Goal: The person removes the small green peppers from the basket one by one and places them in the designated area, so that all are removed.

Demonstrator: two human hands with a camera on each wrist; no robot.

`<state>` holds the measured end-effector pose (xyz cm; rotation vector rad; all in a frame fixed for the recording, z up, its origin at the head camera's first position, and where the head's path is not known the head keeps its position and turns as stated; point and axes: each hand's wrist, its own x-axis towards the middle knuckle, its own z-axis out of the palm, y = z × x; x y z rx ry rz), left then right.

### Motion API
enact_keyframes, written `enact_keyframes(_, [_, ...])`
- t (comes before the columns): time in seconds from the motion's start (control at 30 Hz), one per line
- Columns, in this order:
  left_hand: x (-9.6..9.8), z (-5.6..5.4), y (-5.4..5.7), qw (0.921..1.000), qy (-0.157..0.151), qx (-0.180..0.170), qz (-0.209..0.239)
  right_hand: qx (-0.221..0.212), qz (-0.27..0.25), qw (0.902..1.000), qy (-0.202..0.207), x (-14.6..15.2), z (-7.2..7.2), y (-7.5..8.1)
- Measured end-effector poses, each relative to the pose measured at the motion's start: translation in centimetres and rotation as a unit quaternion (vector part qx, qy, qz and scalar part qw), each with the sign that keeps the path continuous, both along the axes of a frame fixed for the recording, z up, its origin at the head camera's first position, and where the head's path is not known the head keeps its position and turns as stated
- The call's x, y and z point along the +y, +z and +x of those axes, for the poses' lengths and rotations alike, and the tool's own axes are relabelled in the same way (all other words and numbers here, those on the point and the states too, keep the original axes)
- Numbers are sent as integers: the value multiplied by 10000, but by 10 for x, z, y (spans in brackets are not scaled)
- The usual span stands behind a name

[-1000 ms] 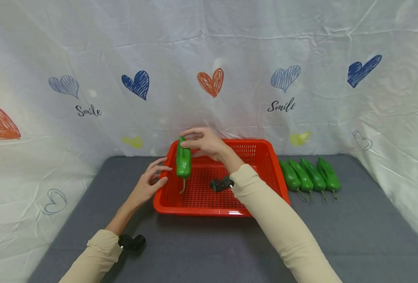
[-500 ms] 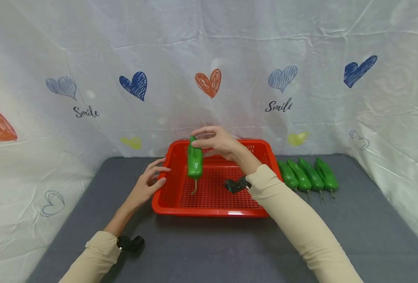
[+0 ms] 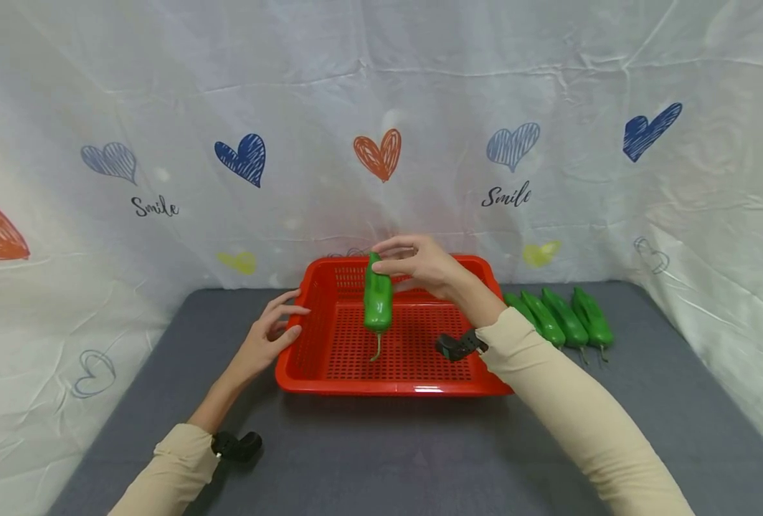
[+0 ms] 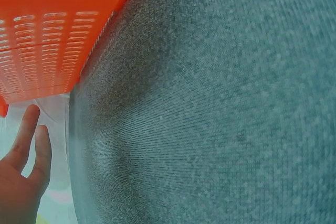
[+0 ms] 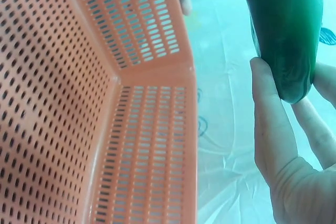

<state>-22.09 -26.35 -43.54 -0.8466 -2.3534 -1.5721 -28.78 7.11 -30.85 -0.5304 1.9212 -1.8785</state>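
Note:
My right hand (image 3: 423,266) pinches a green pepper (image 3: 378,301) by its tip. The pepper hangs above the red plastic basket (image 3: 394,388) with its thin stem pointing toward me. In the right wrist view, thumb and fingers close round the end of the pepper (image 5: 286,35), which stands higher than the basket's rim (image 5: 192,129). My left hand (image 3: 270,335) rests at the left rim of the basket, fingers spread along it. Fingers of the left hand (image 4: 26,166) show beside the slotted basket wall (image 4: 47,51) in the left wrist view.
To the right of the basket, several green peppers (image 3: 565,319) lie in a row on the grey cloth-covered table (image 3: 381,459). My right forearm partly hides the nearest ones. A white curtain (image 3: 433,86) with printed hearts hangs behind the table.
My right hand has carried the pepper to the right, from the basket's left side toward its middle. The left hand stays at the rim. The head view has shifted slightly.

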Motion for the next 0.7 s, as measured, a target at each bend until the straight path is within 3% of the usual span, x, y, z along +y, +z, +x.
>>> enact_keyframes(0.7, [1, 1, 3, 9999, 106, -101, -38, 4, -169, 9996, -232, 55, 4, -2])
